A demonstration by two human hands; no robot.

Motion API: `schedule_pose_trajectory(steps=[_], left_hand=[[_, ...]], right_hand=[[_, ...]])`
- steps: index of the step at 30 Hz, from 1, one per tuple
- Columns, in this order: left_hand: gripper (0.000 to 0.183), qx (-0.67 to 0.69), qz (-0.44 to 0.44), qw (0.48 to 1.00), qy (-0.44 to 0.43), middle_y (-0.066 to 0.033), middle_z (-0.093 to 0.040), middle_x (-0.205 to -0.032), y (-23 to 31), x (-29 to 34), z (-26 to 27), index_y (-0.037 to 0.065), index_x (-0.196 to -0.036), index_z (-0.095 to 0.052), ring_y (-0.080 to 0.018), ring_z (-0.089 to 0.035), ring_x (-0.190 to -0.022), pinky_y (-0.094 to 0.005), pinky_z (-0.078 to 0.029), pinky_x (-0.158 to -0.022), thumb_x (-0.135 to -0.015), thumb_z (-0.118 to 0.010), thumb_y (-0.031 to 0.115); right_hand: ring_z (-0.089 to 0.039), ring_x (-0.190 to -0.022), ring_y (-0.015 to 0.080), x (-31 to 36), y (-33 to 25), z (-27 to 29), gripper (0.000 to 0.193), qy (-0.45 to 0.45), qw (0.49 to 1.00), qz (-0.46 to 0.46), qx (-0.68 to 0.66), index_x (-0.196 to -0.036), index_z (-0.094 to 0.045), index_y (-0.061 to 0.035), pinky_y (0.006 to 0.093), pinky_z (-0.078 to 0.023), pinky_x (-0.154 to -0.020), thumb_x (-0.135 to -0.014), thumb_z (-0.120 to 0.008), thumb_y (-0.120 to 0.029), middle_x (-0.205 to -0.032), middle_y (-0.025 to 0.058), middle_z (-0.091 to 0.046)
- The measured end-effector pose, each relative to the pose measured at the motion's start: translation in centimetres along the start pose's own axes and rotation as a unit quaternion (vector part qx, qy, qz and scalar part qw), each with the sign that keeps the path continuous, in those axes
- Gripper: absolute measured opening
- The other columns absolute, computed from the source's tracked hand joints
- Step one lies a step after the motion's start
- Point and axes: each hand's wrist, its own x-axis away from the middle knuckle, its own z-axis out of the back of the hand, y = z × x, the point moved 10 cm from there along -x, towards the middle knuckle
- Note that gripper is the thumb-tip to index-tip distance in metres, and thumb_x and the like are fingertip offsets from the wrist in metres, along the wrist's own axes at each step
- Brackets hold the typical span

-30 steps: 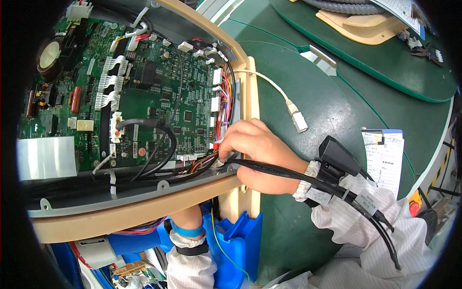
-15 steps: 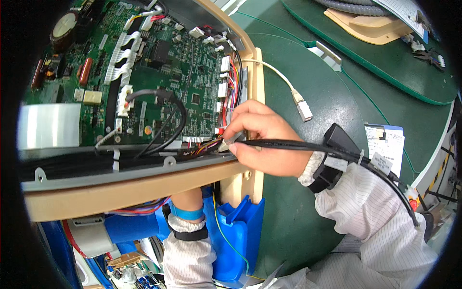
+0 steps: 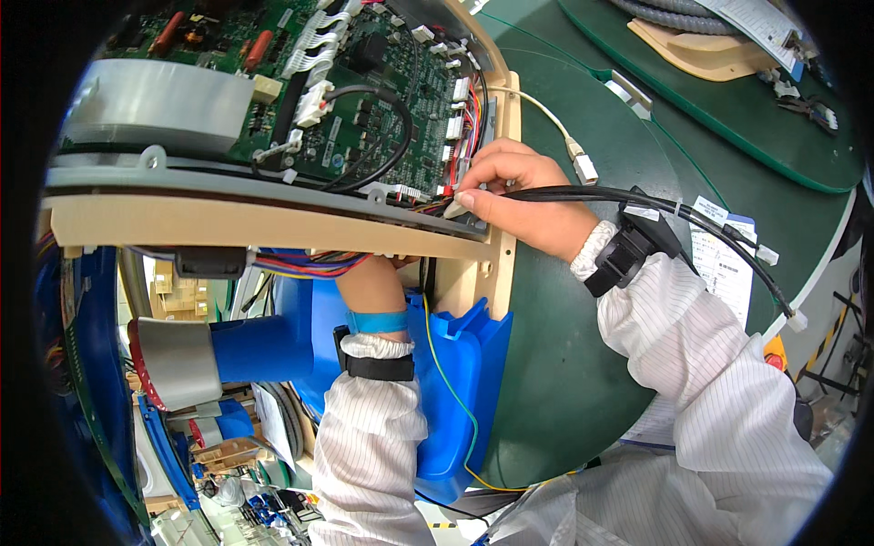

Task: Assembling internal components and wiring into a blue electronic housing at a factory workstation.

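Observation:
My right hand [image 3: 528, 198] is at the corner of an open beige housing [image 3: 300, 223]. Its thumb and fingers pinch a small pale cable connector [image 3: 455, 208], partly covered by the fingertips. A bundle of black cables [image 3: 583, 194] runs from that hand back over the wrist, with white tags and plugs along it. Next to the fingertips is the green circuit board [image 3: 382, 136], edged with white sockets and coloured wires [image 3: 476, 114]. My left hand [image 3: 371, 284] reaches up beneath the housing's near rim; its fingers are hidden there.
A blue plastic part [image 3: 460, 391] stands under the housing, with a yellow-green wire [image 3: 446, 378] across it. On the green round table [image 3: 564, 364] lie a white cable plug [image 3: 584, 169] and papers [image 3: 724, 273]. Pliers [image 3: 808, 111] rest on the farther green surface.
The housing now appears higher in view and tilted, and more of my left forearm shows beneath it. My right hand has kept its pinch at the housing corner.

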Motion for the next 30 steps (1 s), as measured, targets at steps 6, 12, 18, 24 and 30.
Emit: schedule_pose_trajectory(steps=[6, 12, 18, 24, 30], left_hand=[[0.022, -0.030, -0.030, 0.998, 0.037, -0.0150, -0.066, -0.093, 1.0, 0.5, 1.4, -0.003, -0.109, -0.062, -0.0280, -0.065, -0.092, -0.0392, -0.051, -0.086, -0.099, -0.051, 0.014], [0.035, 0.169, 0.092, 0.981, -0.028, -0.0172, -0.059, -0.127, 4.1, 4.2, 2.6, -0.005, -0.132, -0.052, -0.0247, -0.054, -0.120, -0.0357, -0.041, -0.106, -0.101, -0.049, 0.012], [0.032, 0.018, -0.074, 0.957, -0.281, -0.0163, -0.062, -0.124, 11.6, 11.7, 5.7, 0.002, -0.123, -0.064, -0.0238, -0.061, -0.108, -0.0344, -0.049, -0.093, -0.093, -0.053, -0.002], [0.032, -0.240, -0.350, 0.832, -0.357, -0.0137, -0.063, -0.117, 17.1, 17.1, 5.5, 0.007, -0.108, -0.068, -0.0291, -0.062, -0.097, -0.0363, -0.052, -0.080, -0.077, -0.063, 0.001], [0.031, -0.202, -0.392, 0.795, -0.417, -0.0078, -0.065, -0.103, 20.4, 16.8, 4.9, 0.007, -0.103, -0.067, -0.0256, -0.064, -0.083, -0.0358, -0.053, -0.072, -0.073, -0.069, 0.006]], right_hand=[[-0.056, -0.088, 0.0114, -0.1, -0.2, -0.5, 0.010, -0.015, 0.999, 0.005, 0.028, -0.088, -0.070, -0.0039, 0.0256, -0.046, -0.075, -0.085, -0.075, -0.012, -0.096, 0.0027, -0.057], [-0.057, -0.088, 0.0130, -0.3, -0.1, 0.3, 0.009, -0.005, 0.999, 0.038, 0.025, -0.085, -0.069, -0.0043, 0.0272, -0.046, -0.076, -0.085, -0.074, -0.012, -0.095, 0.0027, -0.058], [-0.056, -0.079, 0.0113, -0.4, 0.6, 0.3, 0.014, 0.017, 0.997, 0.070, 0.034, -0.088, -0.069, -0.0063, 0.0270, -0.047, -0.071, -0.086, -0.075, -0.019, -0.089, 0.0028, -0.061], [-0.058, -0.082, 0.0097, 0.2, 0.8, -0.1, 0.019, 0.002, 0.999, -0.018, 0.042, -0.097, -0.070, -0.0050, 0.0267, -0.048, -0.074, -0.089, -0.073, -0.022, -0.090, 0.0011, -0.066], [-0.058, -0.084, 0.0103, 0.0, 1.4, 0.3, 0.017, -0.011, 1.000, 0.011, 0.012, -0.095, -0.069, -0.0044, 0.0271, -0.048, -0.077, -0.090, -0.072, -0.020, -0.089, 0.0015, -0.065]])
